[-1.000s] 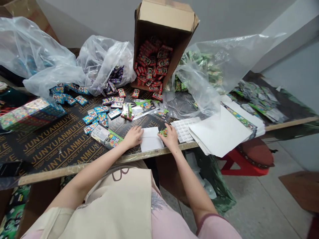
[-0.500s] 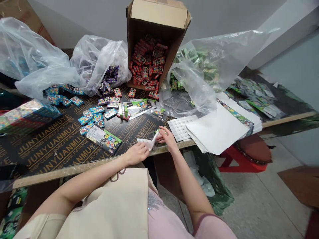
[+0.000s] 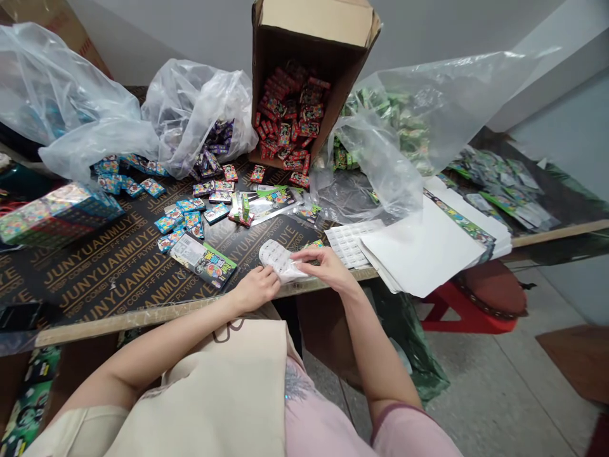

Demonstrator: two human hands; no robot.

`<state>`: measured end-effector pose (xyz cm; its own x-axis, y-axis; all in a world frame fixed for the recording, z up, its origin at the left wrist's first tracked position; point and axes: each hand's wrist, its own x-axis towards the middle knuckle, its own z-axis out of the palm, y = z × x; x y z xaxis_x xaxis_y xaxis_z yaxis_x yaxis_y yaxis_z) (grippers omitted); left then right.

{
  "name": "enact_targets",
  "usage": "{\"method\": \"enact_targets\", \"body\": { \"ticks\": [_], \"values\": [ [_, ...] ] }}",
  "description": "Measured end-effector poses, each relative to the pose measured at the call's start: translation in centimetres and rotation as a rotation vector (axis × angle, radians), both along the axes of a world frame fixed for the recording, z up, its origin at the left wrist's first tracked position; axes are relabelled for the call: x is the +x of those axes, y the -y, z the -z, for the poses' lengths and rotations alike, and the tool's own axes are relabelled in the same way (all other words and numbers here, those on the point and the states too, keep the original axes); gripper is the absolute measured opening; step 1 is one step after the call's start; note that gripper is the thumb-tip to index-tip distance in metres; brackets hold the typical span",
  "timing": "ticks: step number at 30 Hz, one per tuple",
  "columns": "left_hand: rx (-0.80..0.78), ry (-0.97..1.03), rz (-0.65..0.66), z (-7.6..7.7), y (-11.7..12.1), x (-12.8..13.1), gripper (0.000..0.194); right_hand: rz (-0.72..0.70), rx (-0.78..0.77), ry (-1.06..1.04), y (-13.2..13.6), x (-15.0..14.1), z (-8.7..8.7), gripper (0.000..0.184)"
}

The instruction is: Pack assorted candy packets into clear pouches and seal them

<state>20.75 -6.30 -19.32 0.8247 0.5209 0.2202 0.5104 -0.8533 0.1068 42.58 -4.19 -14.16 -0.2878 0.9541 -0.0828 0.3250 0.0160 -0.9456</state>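
Observation:
A curled white sheet of small printed labels (image 3: 276,256) is held up at the table's front edge. My left hand (image 3: 257,289) is closed, its fingers curled at the sheet's lower left side. At the right end, my right hand (image 3: 324,266) pinches the sheet between thumb and fingers. Partly behind that hand lies a small colourful packet (image 3: 314,244). To the left, a flat printed packet with a green edge (image 3: 203,260) rests on the table beside several small blue boxes (image 3: 193,222). A flat stack of label sheets (image 3: 347,244) lies right of my right hand.
A carton (image 3: 316,25) holding red boxes stands at the back. Clear plastic bags (image 3: 166,95) with small boxes stand on either side. White card sheets (image 3: 423,247) cover the right of the table. A red stool (image 3: 476,317) sits below the wooden table edge (image 3: 143,315).
The label sheet has turned so its printed face shows. My right hand has turned over the sheet's right end, and my left hand stays close by. The view has shifted slightly.

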Motion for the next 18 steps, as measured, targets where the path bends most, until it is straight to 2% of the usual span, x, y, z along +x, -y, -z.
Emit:
{"method": "enact_targets", "body": {
  "ticks": [2, 5, 7, 8, 9, 11, 13, 15, 16, 18],
  "values": [
    [-0.140, 0.165, -0.149, 0.0, -0.8, -1.2, 0.023, 0.096, 0.122, 0.009, -0.1, -0.3, 0.1, 0.019],
    [-0.440, 0.600, -0.550, -0.1, -2.3, -3.3, 0.035, 0.197, 0.171, -0.104, -0.4, -0.6, 0.5, 0.021],
    [-0.742, 0.905, -0.795, -0.3, -3.3, -4.3, 0.043, 0.205, 0.144, -0.199, -0.5, -0.8, 0.8, 0.021],
    [-0.933, 1.015, -0.862, -0.4, -3.6, -4.5, 0.051, 0.207, 0.134, -0.234, -0.6, -1.0, 1.0, 0.021],
    [-1.141, 1.084, -0.886, -0.5, -3.7, -4.5, 0.060, 0.210, 0.131, -0.259, -0.6, -1.3, 1.1, 0.021],
    [-1.526, 1.124, -0.837, -0.6, -3.5, -4.0, 0.077, 0.218, 0.142, -0.284, -0.7, -1.8, 1.3, 0.021],
    [-1.778, 1.134, -0.754, -0.8, -2.9, -3.2, 0.094, 0.221, 0.153, -0.294, -0.8, -2.2, 1.5, 0.021],
    [-1.862, 1.196, -0.716, -1.0, -2.3, -2.6, 0.106, 0.223, 0.156, -0.296, -0.9, -2.4, 1.8, 0.021],
    [-1.836, 1.249, -0.711, -1.2, -2.1, -2.4, 0.109, 0.228, 0.155, -0.299, -0.9, -2.4, 2.0, 0.022],
    [-1.658, 1.371, -0.715, -1.4, -2.0, -2.3, 0.111, 0.250, 0.145, -0.315, -0.9, -2.3, 2.4, 0.023]
  ]
}}
